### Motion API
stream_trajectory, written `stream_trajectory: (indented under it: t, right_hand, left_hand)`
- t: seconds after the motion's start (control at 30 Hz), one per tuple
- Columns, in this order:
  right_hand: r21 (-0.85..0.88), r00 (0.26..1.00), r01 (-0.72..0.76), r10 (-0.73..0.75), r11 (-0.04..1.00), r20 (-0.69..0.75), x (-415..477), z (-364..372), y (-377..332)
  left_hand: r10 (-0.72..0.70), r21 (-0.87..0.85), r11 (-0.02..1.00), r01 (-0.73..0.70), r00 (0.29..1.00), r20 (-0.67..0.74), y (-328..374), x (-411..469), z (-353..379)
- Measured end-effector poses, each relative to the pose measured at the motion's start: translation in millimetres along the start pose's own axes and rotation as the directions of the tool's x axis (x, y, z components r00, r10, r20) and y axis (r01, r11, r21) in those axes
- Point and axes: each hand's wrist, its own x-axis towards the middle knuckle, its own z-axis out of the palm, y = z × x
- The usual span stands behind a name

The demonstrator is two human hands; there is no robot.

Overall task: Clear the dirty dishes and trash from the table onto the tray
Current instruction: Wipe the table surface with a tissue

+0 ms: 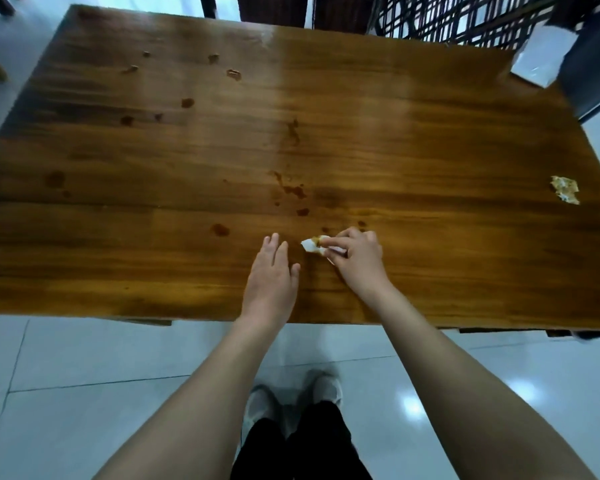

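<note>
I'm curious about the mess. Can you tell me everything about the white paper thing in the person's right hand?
The napkin is a small crumpled wad of white tissue paper, stained orange-brown on top. The right hand pinches it with curled fingers, which cover its right part, so only the left end pokes out. It sits low over the wooden table, near its front edge, among brown spills. Whether it touches the wood cannot be told.
</note>
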Motion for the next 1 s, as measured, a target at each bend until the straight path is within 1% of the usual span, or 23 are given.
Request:
stream_trajectory:
  t: [0.07,0.13,0.2,0.33,0.5,0.6,0.7,0.8,0.9,0.93,1.0]
  right_hand:
    - [-0.081,0.999,0.038,-0.039,0.996,-0.006,-2,1,5]
    - [-0.12,0.997,0.072,-0.073,0.99,-0.003,0,1,9]
    - [-0.118,0.995,0.094,-0.097,0.989,-0.022,4,2,10]
    - [-0.084,0.992,0.063,-0.071,0.994,-0.1,26,1,10]
    - [-0.121,0.986,0.061,-0.079,0.991,-0.148,70,-6,5]
    - [-0.124,0.987,0.077,-0.093,0.989,-0.13,79,-6,6]
    - [-0.103,0.989,0.1,-0.11,0.99,-0.1,69,-8,7]
    - [-0.047,0.984,0.171,-0.173,0.984,-0.034,43,-10,21]
    - [-0.053,0.963,0.264,-0.266,0.963,-0.043,19,-12,38]
    - [-0.064,0.958,0.279,-0.282,0.958,-0.046,17,-13,41]
    - [-0.083,0.963,0.263,-0.267,0.961,-0.043,26,-16,40]
  left_hand:
    - [0.015,0.039,0.999,-0.015,1.0,-0.011,5,11,3]
    - [0.007,0.049,0.999,-0.005,1.0,-0.025,10,23,7]
    - [-0.036,0.047,0.998,0.037,0.999,-0.038,11,31,14]
    - [-0.037,0.206,0.977,0.055,0.995,-0.09,10,33,28]
    - [-0.057,0.238,0.968,0.083,0.992,-0.112,12,35,26]
    - [-0.069,0.248,0.964,0.097,0.99,-0.119,12,34,27]
    - [-0.074,0.248,0.963,0.105,0.989,-0.129,14,34,27]
    - [-0.073,0.249,0.963,0.107,0.987,-0.142,14,34,28]
    - [-0.078,0.244,0.963,0.115,0.984,-0.158,13,33,28]
    - [-0.078,0.244,0.963,0.117,0.984,-0.161,14,33,28]
    - [-0.079,0.247,0.962,0.118,0.983,-0.165,14,33,28]
